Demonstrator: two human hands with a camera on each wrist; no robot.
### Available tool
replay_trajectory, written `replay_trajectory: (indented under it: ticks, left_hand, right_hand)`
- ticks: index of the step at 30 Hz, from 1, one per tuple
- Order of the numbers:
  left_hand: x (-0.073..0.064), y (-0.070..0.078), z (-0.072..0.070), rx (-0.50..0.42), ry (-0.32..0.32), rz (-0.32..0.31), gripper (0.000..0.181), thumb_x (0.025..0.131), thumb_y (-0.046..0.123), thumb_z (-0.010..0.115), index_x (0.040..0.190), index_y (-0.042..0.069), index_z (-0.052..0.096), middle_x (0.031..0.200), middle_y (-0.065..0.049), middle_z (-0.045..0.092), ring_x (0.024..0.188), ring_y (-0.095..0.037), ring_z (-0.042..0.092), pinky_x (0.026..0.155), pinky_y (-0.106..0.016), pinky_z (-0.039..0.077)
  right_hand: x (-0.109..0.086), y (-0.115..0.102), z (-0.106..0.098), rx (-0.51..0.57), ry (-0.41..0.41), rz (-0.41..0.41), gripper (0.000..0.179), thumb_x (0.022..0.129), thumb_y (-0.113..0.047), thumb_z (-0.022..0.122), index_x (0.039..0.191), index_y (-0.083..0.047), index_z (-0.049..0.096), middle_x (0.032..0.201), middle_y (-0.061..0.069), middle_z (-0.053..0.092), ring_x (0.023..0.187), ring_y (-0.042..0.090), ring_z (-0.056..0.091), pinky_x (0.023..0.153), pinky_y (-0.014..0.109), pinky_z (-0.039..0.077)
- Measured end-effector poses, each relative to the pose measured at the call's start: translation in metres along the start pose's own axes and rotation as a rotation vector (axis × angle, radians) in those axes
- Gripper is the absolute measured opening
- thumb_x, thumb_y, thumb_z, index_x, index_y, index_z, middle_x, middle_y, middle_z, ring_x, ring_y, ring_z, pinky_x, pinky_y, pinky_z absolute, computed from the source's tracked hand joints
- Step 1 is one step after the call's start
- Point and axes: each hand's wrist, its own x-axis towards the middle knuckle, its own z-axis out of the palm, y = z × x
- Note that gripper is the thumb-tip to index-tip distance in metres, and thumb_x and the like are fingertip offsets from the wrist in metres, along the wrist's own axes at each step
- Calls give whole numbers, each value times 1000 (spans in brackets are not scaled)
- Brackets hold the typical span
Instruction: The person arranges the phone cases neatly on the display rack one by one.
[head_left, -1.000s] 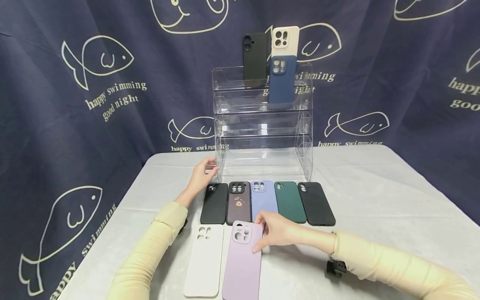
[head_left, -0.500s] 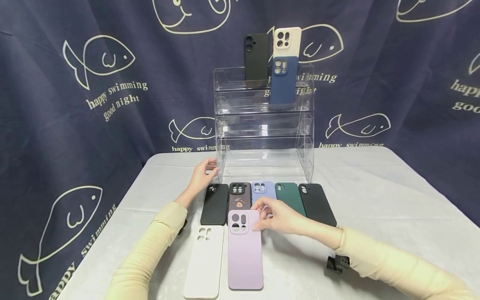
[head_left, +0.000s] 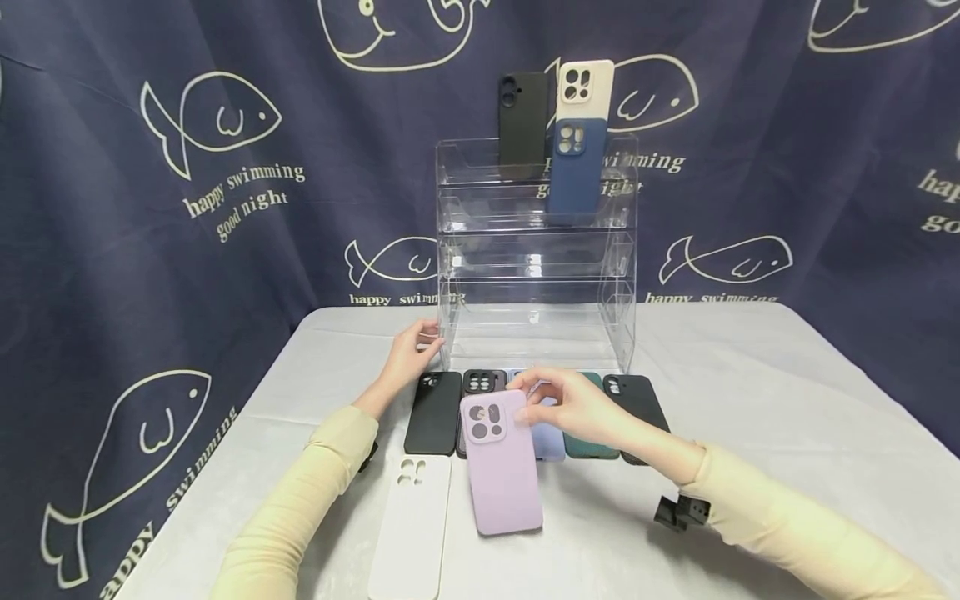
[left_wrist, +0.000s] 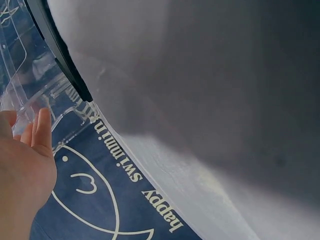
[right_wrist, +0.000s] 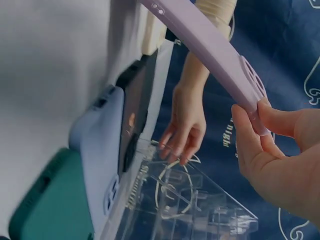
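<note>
A lilac phone case (head_left: 504, 483) hangs tilted above the table, its camera cutouts at the upper left. My right hand (head_left: 577, 408) pinches its upper right corner between thumb and fingers, as the right wrist view also shows. A clear tiered display rack (head_left: 536, 317) stands at the back of the table. At its lower left side, my left hand (head_left: 414, 354) grips the edge, fingers and thumb around the side panel (left_wrist: 37, 107). Under the raised case lie a brown case (head_left: 483, 382) with a black frame and a periwinkle case (right_wrist: 102, 145), both partly covered in the head view.
A white case (head_left: 411, 529) lies at the front left. In the row before the rack are black cases (head_left: 433, 412) (head_left: 637, 400) at both ends and a green one (right_wrist: 55, 200). The rack's top tiers hold black (head_left: 522, 117), cream (head_left: 596, 92) and blue (head_left: 577, 179) cases.
My right hand has lifted the lilac case off the table and carried it forward toward the rack, now over the row of cases. My left hand has stayed at the rack's side.
</note>
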Motion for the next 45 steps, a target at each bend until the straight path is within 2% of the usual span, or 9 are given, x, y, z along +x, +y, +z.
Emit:
replay_trajectory:
  ticks: [3,6,12,19,24,28,34,41,45]
  left_hand:
    - [0,0,0,-17,-3,-18,31,87,3,64,114,-9,56,102,-25,65,91,-37,66,82,-38,59]
    - [0,1,0,-26,-6,-31,31,88,4,63,115,-8,56,103,-24,65,92,-36,66,82,-37,59]
    - [-1,2,0,-42,-5,-48,31,88,4,63,115,-7,56,103,-25,65,92,-37,66,82,-37,59]
    - [-1,2,0,-32,-8,-52,31,88,6,63,116,-6,56,104,-24,65,95,-36,66,85,-38,58]
    - [-1,3,-1,-49,-7,-45,31,88,5,63,115,-7,56,104,-25,65,99,-36,64,90,-38,56]
    - [-1,2,-1,-50,-6,-37,31,88,4,63,115,-8,55,104,-25,64,97,-36,64,87,-37,57]
    - [-1,-1,0,-56,-10,-45,32,87,4,64,116,-7,55,105,-25,64,97,-35,64,87,-35,57]
    - [0,-3,2,-70,-16,-56,31,87,6,64,115,-6,56,104,-24,65,98,-35,64,88,-35,56]
    - [-1,-4,2,-89,8,-10,30,87,7,65,112,-5,57,101,-23,66,95,-34,65,85,-37,58]
  right_hand:
    - [2,-2,-5,-2,16,27,29,80,-14,73,108,-11,65,97,5,67,81,12,63,65,22,52]
    - [5,-5,-11,4,17,47,30,81,-15,73,110,-12,64,98,4,67,82,14,63,71,26,55]
    - [10,-11,-22,6,20,50,34,82,-15,72,114,-7,62,98,8,67,84,15,64,76,32,57]
    - [15,-21,-34,11,73,16,35,82,-10,71,114,-4,61,93,12,68,79,9,64,68,24,56]
    - [21,-30,-46,23,111,-49,33,80,-4,71,112,-2,62,100,14,66,79,9,64,70,29,60]
    - [26,-36,-56,-6,141,-66,35,80,-4,71,113,-2,61,102,14,66,78,10,64,73,31,60]
    - [36,-39,-69,-47,184,-36,36,82,-8,71,116,-3,60,100,13,67,79,7,64,73,27,60]
    - [50,-38,-84,-24,229,-11,36,84,-7,69,118,-1,59,95,17,68,78,4,64,75,26,60]
    - [58,-39,-92,-37,256,-3,37,84,-10,70,119,-2,59,94,14,69,78,2,64,74,21,58]
